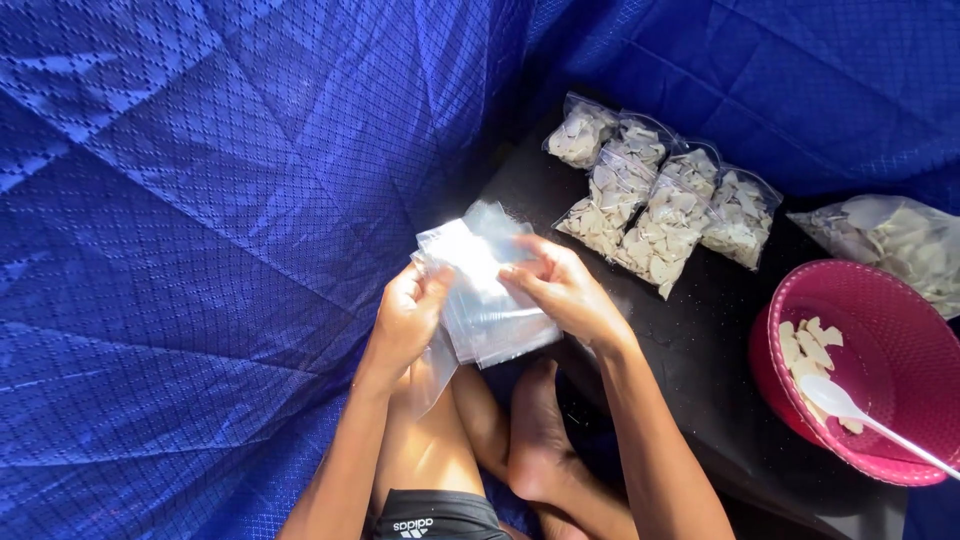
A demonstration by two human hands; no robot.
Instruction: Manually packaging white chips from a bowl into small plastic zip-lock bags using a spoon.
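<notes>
Both my hands hold a stack of clear empty plastic bags (483,290) above my folded legs. My left hand (408,318) grips the stack's left edge with the thumb on top. My right hand (563,287) pinches the top bag near its upper right edge. The bags shine in the sunlight.
Several filled clear bags of pale chips (655,200) lie in a row on a black board (700,340). A pink basket (905,300) at right holds pale chips (812,350) and a white spoon (850,408). A larger bag of chips (900,245) lies behind it. Blue quilted cloth (200,250) covers the ground.
</notes>
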